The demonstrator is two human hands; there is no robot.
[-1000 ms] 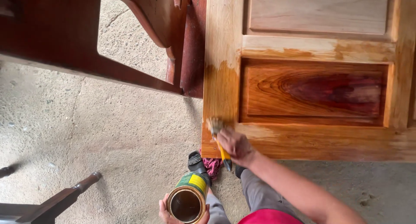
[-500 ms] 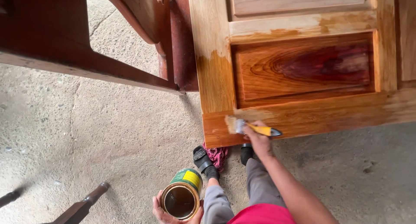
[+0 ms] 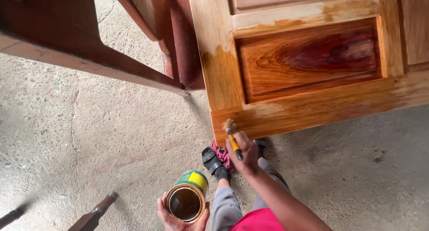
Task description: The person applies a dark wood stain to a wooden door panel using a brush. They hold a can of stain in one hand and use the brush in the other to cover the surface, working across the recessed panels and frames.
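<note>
Gripping a yellow-handled brush (image 3: 232,135), the right hand (image 3: 245,154) pressed its bristles to the lower left corner of the wooden door (image 3: 308,56), whose bottom rail and dark panel looked wet with stain. Lower down, the left hand (image 3: 181,217) cupped an open can (image 3: 187,200) of brown stain from beneath, over the concrete floor (image 3: 89,137). A pink rag (image 3: 222,154) lay under the door's edge beside a black sandal (image 3: 211,161).

Door (image 3: 308,61) – orange-brown, red-grained panel; can (image 3: 187,197) – green, yellow; brush handle (image 3: 234,143) – yellow.
</note>
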